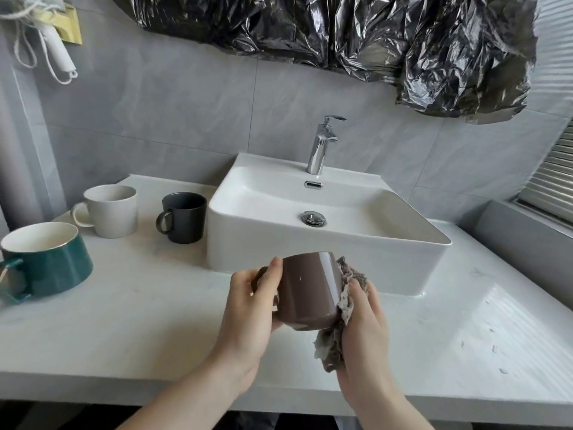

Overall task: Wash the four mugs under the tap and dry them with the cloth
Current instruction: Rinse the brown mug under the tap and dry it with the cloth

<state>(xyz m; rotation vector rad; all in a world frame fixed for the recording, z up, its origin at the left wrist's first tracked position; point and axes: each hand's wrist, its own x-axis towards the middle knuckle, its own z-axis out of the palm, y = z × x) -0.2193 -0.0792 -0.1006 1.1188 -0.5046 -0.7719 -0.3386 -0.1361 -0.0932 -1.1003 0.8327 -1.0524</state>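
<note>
Brown glazed mug [310,290], tilted, gripped by left hand [248,308]; right hand [366,318] presses bunched cloth [338,330] against it. Wet glaze could slip onto the counter [139,321].

A: Lighting was bright, soft daylight from the right; the desk [130,321] carried only faint shadows.
B: Noted glare on the brown mug [313,290] and tap [321,144]. Wide-angle bending showed at edges; focus was slightly soft.

Grey tiled walls [192,97] rise behind a white countertop [130,321], with crumpled black plastic sheeting [356,35] hung above and slatted blinds [555,178] at right.
</note>
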